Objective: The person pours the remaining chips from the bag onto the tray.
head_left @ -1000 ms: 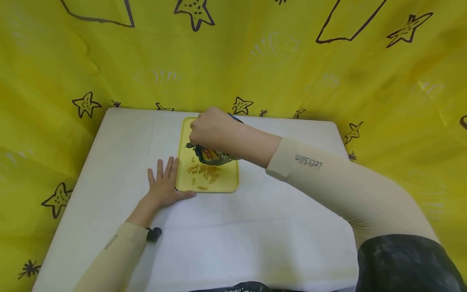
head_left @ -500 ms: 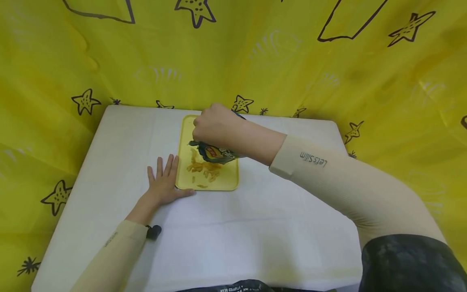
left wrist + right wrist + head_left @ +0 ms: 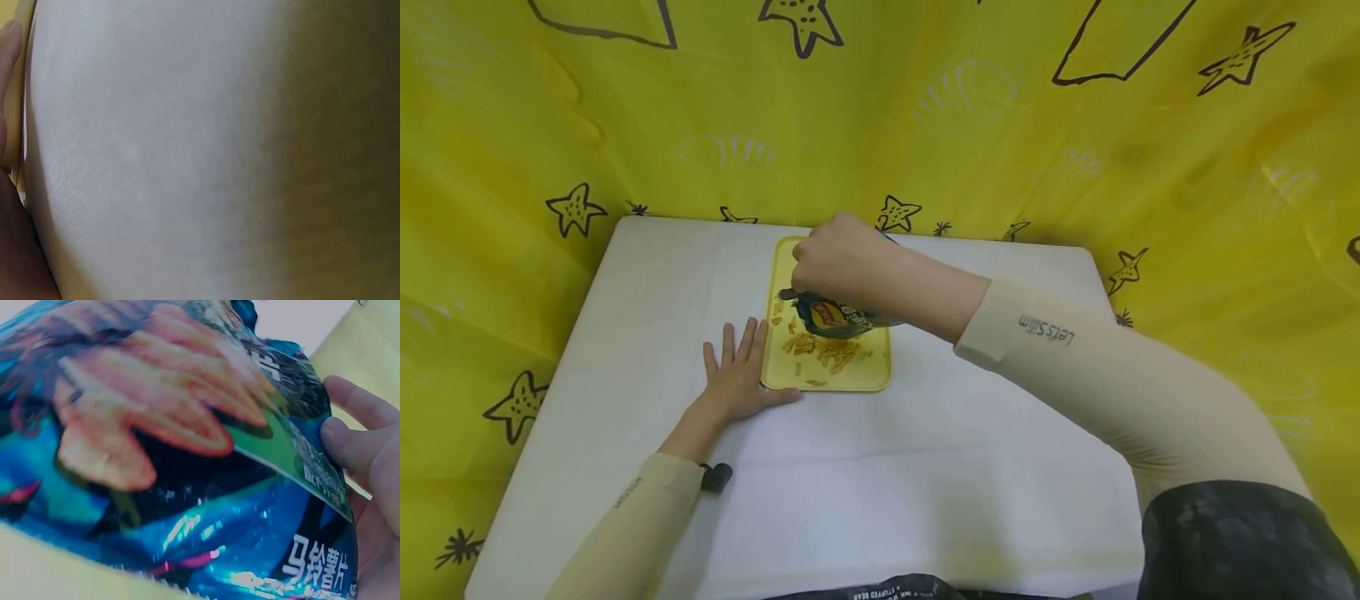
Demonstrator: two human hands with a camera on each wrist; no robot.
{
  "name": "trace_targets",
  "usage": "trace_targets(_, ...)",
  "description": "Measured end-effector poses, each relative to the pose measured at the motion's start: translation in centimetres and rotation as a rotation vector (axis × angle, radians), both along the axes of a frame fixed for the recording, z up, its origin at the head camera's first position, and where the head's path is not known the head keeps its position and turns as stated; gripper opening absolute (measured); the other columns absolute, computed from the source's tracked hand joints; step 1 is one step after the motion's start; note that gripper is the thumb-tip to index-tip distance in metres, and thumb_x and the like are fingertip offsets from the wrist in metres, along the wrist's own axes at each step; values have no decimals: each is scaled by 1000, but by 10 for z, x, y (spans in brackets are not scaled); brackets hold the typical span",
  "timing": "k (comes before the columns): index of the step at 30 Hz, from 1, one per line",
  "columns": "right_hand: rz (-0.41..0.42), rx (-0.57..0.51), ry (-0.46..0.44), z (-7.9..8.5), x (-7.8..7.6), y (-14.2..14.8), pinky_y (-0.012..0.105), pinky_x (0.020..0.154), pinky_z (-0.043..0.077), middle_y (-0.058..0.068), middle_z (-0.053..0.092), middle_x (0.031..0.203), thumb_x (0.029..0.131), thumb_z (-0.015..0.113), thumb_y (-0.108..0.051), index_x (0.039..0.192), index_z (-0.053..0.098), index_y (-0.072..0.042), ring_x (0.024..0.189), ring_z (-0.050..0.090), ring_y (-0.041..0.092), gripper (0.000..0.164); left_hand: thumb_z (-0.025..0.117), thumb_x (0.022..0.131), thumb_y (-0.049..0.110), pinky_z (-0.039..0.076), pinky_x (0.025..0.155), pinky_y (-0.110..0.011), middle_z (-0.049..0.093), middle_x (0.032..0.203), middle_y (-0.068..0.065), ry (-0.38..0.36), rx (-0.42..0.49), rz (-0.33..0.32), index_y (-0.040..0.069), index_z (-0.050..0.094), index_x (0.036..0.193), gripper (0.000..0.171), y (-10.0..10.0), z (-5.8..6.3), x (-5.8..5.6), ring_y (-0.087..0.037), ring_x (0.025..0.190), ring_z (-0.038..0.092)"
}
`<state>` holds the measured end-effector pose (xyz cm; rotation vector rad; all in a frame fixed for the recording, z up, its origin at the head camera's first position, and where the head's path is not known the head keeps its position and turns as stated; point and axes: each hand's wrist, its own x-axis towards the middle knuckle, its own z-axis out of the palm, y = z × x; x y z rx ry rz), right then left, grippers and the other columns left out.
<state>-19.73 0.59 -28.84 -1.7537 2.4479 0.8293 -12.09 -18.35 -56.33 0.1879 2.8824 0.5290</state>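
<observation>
One-handed, held a crinkled, glossy blue-and-dark-green foil bag printed with ridged crisps (image 3: pixel 187 462) above a yellow rectangular plastic-looking tray with rounded corners (image 3: pixel 868 377). Gripped the bag by its edge in the curled right hand (image 3: pixel 842 258), with thumb and fingers pinching at the side, probably for a sure hold on slippery foil without crushing the middle. Held that hand knuckles-up over the bag, seemingly to leave the space underneath unobstructed. Pointed one ragged dark end leftward, within the tray's outline, likely to keep anything loose inside the rim. Could not make out the bag's opening from any view.

Had golden, strip-like snack pieces (image 3: pixel 837 360) in a loose heap on the tray, just nearer than the bag, with a few strays by the left rim, presumably confined by that raised edge.

Rested the left hand (image 3: pixel 736 387) wide, with straight, spread fingers, on the white cloth-covered table (image 3: pixel 955 442). Held nothing in it. Had the forefinger beside the tray's left edge and the thumb along its near edge, apparently to brace the corner against sliding. Could not judge any pressure there from the blurred left wrist view.
</observation>
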Motion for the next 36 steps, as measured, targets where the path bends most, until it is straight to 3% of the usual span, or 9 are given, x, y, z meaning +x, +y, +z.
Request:
trace_targets(18,5,-12,12,-6,1,0,34,60,49,-7,64,89,74,75,-32,93,69,-29,70,56,15,20,45,58,88,-22,95,-61,-16,152,-8,-13,-6,12,16,-17,145,129,1,2,1,-34,132,-28)
trace_targets(36,2,5,26,-4,0,-2,33,63,50,-6,64,92,67,80,-34,96,68,-30,73,57,15,31,47,59,86,-23,95,-61,-14,153,-9,-13,-8,16,15,-16,146,128,2,3,0,-36,133,-26)
